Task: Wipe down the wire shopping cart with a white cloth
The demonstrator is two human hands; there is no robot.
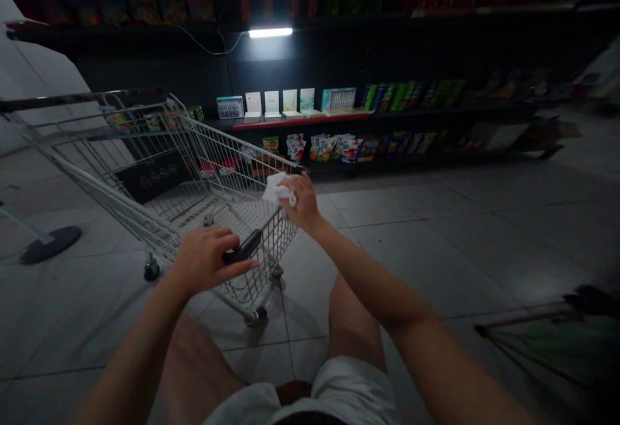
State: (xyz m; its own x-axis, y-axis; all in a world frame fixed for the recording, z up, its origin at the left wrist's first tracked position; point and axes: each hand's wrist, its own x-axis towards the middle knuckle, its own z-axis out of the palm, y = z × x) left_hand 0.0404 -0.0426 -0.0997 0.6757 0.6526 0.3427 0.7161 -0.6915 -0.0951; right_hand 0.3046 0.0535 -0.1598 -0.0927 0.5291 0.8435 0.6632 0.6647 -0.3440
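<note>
A metal wire shopping cart (pixel 159 154) stands on the tiled floor in front of me, angled to the left. My left hand (pixel 206 258) rests on the dark end of the cart's handle (pixel 242 247), fingers curled loosely over it. My right hand (pixel 301 200) is closed around a crumpled white cloth or tissue (pixel 275 189) and presses it against the handle bar near the cart's right corner. The cart's basket looks empty apart from a dark panel seen through its wires.
Dark store shelves (pixel 300 118) with cards, packets and boxes line the back wall under a lit tube lamp (pixel 270 32). A round stand base (pixel 51 243) sits on the floor at the left. Another low rack edge (pixel 527 321) shows at the lower right.
</note>
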